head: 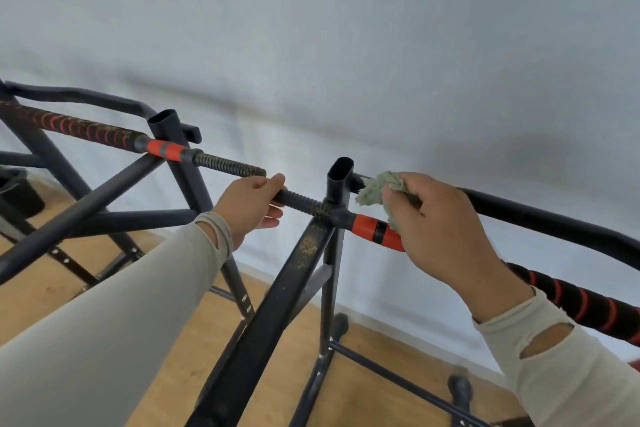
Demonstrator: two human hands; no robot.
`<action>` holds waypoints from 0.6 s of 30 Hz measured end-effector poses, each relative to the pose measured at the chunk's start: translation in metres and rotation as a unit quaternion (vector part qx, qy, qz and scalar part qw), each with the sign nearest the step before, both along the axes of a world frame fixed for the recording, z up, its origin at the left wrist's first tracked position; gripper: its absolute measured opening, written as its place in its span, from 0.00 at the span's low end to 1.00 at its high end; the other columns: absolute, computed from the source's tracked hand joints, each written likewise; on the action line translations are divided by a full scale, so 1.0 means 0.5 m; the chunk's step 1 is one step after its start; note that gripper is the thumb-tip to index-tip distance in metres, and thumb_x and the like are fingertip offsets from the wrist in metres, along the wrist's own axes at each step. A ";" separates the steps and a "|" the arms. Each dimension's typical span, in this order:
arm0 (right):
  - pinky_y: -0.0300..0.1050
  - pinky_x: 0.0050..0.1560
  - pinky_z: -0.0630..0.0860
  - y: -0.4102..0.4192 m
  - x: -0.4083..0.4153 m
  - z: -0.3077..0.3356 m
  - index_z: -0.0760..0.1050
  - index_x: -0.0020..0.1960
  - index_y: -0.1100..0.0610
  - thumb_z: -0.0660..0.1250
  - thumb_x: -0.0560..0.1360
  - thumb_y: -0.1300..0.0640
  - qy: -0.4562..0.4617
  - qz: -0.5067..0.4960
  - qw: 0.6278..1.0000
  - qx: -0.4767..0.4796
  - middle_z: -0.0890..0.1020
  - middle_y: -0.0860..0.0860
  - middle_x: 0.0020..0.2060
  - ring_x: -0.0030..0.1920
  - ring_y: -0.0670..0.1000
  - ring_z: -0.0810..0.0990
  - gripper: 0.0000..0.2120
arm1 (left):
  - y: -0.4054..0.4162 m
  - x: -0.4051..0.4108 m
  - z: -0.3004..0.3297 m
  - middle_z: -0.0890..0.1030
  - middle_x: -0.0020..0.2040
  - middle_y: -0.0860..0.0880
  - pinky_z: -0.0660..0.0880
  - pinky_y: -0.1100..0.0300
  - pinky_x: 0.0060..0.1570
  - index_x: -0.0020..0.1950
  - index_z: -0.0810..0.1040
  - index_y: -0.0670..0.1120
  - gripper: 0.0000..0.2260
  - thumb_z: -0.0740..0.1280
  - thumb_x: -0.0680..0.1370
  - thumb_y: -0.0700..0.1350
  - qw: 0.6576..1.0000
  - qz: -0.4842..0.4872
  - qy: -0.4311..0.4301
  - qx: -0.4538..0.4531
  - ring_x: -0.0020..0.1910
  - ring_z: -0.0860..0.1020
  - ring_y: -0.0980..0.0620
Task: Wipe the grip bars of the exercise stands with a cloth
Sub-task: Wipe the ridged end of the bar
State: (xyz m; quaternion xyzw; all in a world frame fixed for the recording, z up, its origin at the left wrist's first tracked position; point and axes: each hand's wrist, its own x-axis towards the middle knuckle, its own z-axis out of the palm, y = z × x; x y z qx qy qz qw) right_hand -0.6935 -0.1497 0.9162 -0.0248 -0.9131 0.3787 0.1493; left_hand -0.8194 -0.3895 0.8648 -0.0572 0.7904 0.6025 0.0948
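Sleeves: two pale sleeves (104, 315) are filling the lower corners, closest to the lens.
Left hand: the left hand (247, 206) is curling shut around the ribbed black grip bar (299, 201) of the near stand, just left of its upright post (337, 180).
Right hand: the right hand (440, 229) is pinching a crumpled green cloth (375, 189) in closed fingers, pressing it beside the orange band (374, 230) right of the post.
Far stand: a second grip bar (228, 163) is lying well to the left, gritty and apparently unwiped.
Handling: the cloth is looking soft and light, so it is likely wrapping easily around tubing; the steel frame is looking stiff and heavy.
Hold: gripping the bare ribbed section is probably steadying the stand best.
Debris: tan crumbs (306, 246) are clinging to the slanted strut.
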 end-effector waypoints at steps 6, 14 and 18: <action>0.47 0.47 0.79 -0.054 -0.027 -0.019 0.81 0.56 0.48 0.57 0.84 0.47 0.018 0.010 0.999 0.050 0.84 0.43 0.44 0.42 0.46 0.81 0.14 | -0.022 0.006 -0.024 0.85 0.42 0.45 0.84 0.48 0.48 0.51 0.82 0.42 0.15 0.66 0.81 0.54 0.999 -0.025 -0.003 0.047 0.39 0.82 0.49; 0.52 0.70 0.74 -0.138 -0.051 -0.050 0.77 0.71 0.48 0.52 0.84 0.38 0.019 0.139 0.941 0.307 0.81 0.45 0.67 0.66 0.50 0.78 0.25 | -0.040 0.015 -0.047 0.83 0.37 0.48 0.84 0.53 0.45 0.48 0.83 0.41 0.17 0.67 0.81 0.54 0.996 -0.034 0.045 0.075 0.35 0.80 0.52; 0.45 0.67 0.72 -0.081 -0.077 -0.027 0.79 0.67 0.46 0.57 0.83 0.42 -0.082 0.231 0.933 0.264 0.79 0.38 0.66 0.64 0.47 0.75 0.19 | -0.030 0.004 -0.050 0.83 0.34 0.50 0.83 0.59 0.39 0.45 0.83 0.40 0.20 0.66 0.80 0.57 0.996 -0.018 0.066 0.053 0.32 0.80 0.53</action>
